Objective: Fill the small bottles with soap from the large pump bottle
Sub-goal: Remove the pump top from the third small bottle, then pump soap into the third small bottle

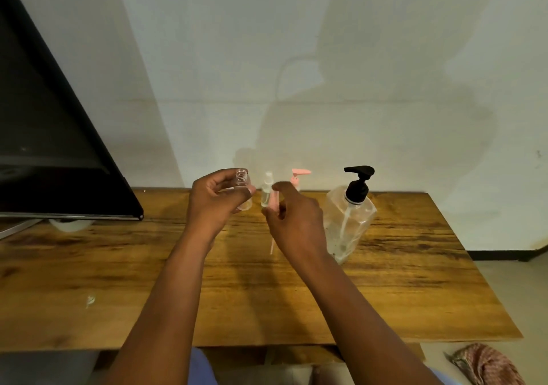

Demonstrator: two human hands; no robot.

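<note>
Holding an uncapped small clear plastic bottle [243, 187] upright, the left hand [215, 203] curls round it; the right hand [296, 218] pinches a pink pump cap with dip tube [273, 203], above the wooden surface [415, 281], beside the large clear pump bottle with black pump [353, 215], near a pale wall [296, 58]

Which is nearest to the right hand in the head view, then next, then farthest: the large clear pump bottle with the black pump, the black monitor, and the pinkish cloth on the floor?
From the right hand:
1. Large clear pump bottle with the black pump, standing just to its right on the wooden table.
2. Black monitor, far left of the table.
3. Pinkish cloth, on the floor at lower right.
</note>
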